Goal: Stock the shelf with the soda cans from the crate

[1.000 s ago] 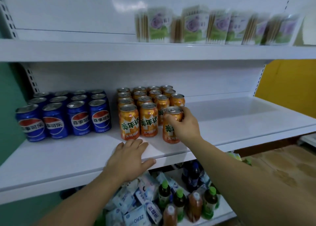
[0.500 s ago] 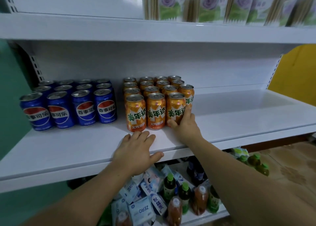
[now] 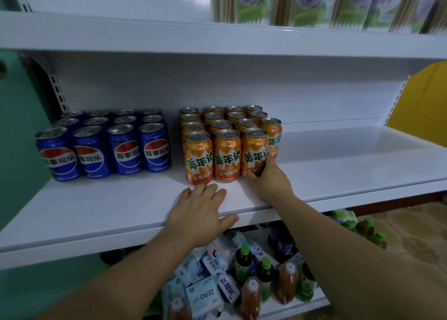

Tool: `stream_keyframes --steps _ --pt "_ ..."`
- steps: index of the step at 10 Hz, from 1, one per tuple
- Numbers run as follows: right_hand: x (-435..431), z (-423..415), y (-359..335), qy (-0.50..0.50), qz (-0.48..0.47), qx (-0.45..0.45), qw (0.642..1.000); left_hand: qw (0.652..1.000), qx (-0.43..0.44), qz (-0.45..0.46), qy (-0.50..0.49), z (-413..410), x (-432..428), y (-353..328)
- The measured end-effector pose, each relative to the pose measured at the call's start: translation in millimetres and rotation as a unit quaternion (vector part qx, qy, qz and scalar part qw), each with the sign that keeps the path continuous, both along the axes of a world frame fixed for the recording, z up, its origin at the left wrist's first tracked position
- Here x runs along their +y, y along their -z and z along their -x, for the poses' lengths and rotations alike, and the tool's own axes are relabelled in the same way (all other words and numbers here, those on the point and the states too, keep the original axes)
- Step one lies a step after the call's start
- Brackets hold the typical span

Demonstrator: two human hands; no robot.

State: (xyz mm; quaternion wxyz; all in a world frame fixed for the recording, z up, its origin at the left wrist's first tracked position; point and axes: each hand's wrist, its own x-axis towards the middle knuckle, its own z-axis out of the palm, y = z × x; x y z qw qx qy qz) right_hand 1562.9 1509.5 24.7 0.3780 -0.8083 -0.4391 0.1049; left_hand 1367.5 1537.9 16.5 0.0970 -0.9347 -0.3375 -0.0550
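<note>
On mid shelf (image 3: 338, 164): orange cans (image 3: 227, 155) in rows, upright; blue cans (image 3: 104, 140) just to their left.
R hand (image 3: 268, 179): thumb + fingers curled round base of front-right orange can (image 3: 254, 150).
L hand (image 3: 200, 210): flat on shelf front edge, fingers straight, holding nothing.

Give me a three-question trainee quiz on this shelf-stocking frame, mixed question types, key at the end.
1. True or false: the left hand is lifting a can.
2. How many orange cans stand in the front row? A) two B) three C) five
3. Fill in: the right hand grips the base of the front-row can furthest to the ____.

Key:
1. False. It lies flat on the front edge of the shelf.
2. B.
3. Right. It is the rightmost orange can.
</note>
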Motion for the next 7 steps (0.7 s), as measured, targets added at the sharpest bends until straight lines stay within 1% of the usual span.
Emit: stream_keyframes --steps 1,2,3,5,6,7 --pt "-0.4 4.1 0.4 -0.008 -0.023 -0.013 1.000 1.000 -0.002 0.003 -0.001 -0.5 0.2 0.5" --pt "0.9 13.1 -0.5 -0.012 -0.066 0.001 0.998 1.000 -0.010 0.002 0.001 -0.6 0.1 0.9" --pt "7.7 21.5 0.8 0.009 -0.082 0.015 0.996 1.000 -0.008 0.000 -0.002 -0.6 0.0 1.2" --pt "7.7 24.6 1.9 0.024 -0.061 0.016 0.998 1.000 -0.007 0.004 -0.004 0.0 -1.3 -0.6" --pt "4.7 21.3 -1.5 0.017 -0.051 0.035 0.998 1.000 -0.011 0.018 -0.002 -0.4 -1.6 -2.7" --pt "-5.3 16.8 -5.2 0.016 0.000 0.018 1.000 0.999 -0.010 0.039 -0.007 1.6 -3.3 -5.1"
